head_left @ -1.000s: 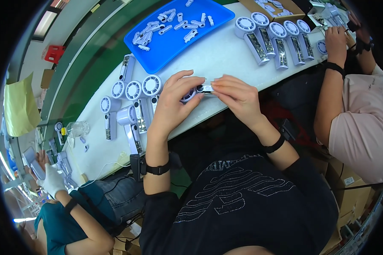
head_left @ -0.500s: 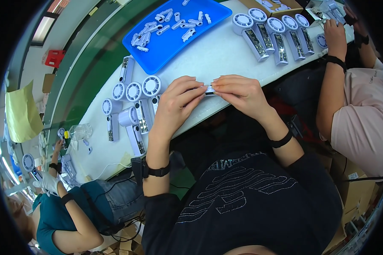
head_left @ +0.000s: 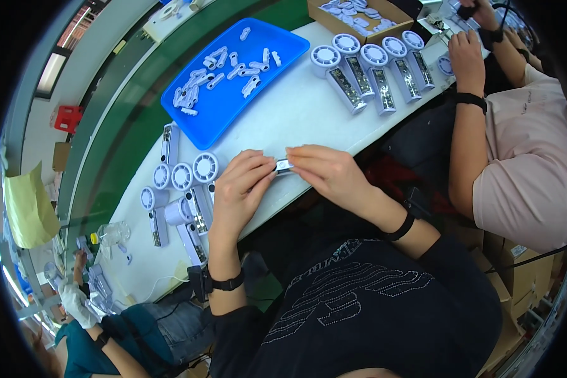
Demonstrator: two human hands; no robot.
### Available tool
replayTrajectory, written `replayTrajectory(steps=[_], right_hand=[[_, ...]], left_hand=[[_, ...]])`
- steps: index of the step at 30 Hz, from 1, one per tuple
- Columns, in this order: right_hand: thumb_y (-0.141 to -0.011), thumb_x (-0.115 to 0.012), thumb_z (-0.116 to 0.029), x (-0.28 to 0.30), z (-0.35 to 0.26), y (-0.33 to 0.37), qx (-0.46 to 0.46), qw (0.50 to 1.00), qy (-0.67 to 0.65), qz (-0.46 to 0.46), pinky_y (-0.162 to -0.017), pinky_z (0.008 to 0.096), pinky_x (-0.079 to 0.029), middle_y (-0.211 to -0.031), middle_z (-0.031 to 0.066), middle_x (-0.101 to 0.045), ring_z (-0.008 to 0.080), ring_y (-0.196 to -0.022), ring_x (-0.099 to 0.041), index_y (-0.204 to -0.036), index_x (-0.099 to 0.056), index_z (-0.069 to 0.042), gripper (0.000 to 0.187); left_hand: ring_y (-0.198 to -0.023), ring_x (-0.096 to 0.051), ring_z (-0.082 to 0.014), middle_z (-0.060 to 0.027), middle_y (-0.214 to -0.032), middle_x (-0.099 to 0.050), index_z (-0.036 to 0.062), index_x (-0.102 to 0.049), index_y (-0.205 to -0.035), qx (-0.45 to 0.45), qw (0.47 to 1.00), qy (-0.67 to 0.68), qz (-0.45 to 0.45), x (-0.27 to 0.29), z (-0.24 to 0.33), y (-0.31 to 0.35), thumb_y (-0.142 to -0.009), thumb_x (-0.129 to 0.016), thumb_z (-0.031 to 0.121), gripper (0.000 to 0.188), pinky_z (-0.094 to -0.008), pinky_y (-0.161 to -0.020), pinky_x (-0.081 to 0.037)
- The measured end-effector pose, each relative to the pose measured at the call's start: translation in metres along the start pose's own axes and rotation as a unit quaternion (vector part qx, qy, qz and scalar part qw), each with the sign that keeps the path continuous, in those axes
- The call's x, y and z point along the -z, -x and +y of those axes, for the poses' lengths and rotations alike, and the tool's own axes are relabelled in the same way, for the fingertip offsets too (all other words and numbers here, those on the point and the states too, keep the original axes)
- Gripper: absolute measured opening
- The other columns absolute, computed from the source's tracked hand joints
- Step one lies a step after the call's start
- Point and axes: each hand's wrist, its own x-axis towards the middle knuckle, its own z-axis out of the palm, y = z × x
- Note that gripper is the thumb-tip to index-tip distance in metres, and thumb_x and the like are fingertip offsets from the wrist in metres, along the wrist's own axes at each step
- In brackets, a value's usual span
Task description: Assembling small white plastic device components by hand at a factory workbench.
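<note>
My left hand (head_left: 242, 183) and my right hand (head_left: 327, 173) meet above the table's near edge, fingertips pinched on opposite ends of one small white plastic part (head_left: 283, 165). Its pale face with a round mark shows between them; a dark strip runs along its side, and the fingers cover its ends. Left of my left hand stands a group of white handheld fans (head_left: 205, 167), some with circuit boards showing in their handles. Beyond my hands, a blue tray (head_left: 223, 120) holds several small white parts (head_left: 215, 80).
Another row of handheld fans (head_left: 375, 57) with exposed boards lies at the far right, before a cardboard box (head_left: 334, 24) of white pieces. A co-worker (head_left: 523, 151) sits at right, another in teal (head_left: 107, 340) at lower left. A clear bottle (head_left: 113, 234) lies at left.
The whole view has shifted, so the tray and fans appear lower and further left. Both hands keep their pinch on the small part, whose pale face now shows more.
</note>
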Motion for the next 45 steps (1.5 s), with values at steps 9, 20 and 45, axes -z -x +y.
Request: replayTrajectory(steps=[9, 20, 45], right_hand=[[-0.095, -0.077, 0.000, 0.003, -0.005, -0.001, 0.053, 0.996, 0.057, -0.038, -0.092, 0.0411, -0.064, -0.121, 0.0197, -0.079, 0.0355, -0.106, -0.078, -0.117, -0.078, 0.008, 0.023], [-0.092, -0.081, 0.000, -0.002, -0.015, -0.005, 0.054, 0.993, 0.096, -0.044, -0.092, 0.0417, -0.063, -0.121, 0.0189, -0.078, 0.0349, -0.107, -0.077, -0.116, -0.078, 0.007, 0.025], [-0.092, -0.081, 0.001, 0.003, -0.005, -0.018, 0.036, 0.996, 0.032, -0.069, -0.090, 0.0375, -0.064, -0.114, 0.0127, -0.082, 0.0293, -0.104, -0.079, -0.111, -0.082, 0.002, 0.019]], left_hand=[[-0.117, -0.074, -0.0325, -0.0102, -0.114, -0.081, 0.0006, -0.083, -0.107, -0.012, 1.000, -0.019, -0.004, -0.002, 0.000, 0.002, -0.088, -0.086, 0.004, 0.020, -0.0528, -0.112, -0.055], [-0.126, -0.072, -0.0336, -0.0095, -0.114, -0.081, 0.0027, -0.084, -0.108, -0.002, 0.997, -0.079, 0.004, -0.006, 0.006, 0.006, -0.090, -0.085, 0.005, 0.018, -0.0535, -0.113, -0.054], [-0.137, -0.068, -0.0328, -0.0095, -0.124, -0.081, 0.0029, -0.082, -0.117, 0.051, 0.999, 0.008, 0.008, -0.003, 0.001, 0.010, -0.088, -0.086, 0.000, 0.030, -0.0382, -0.091, -0.067]])
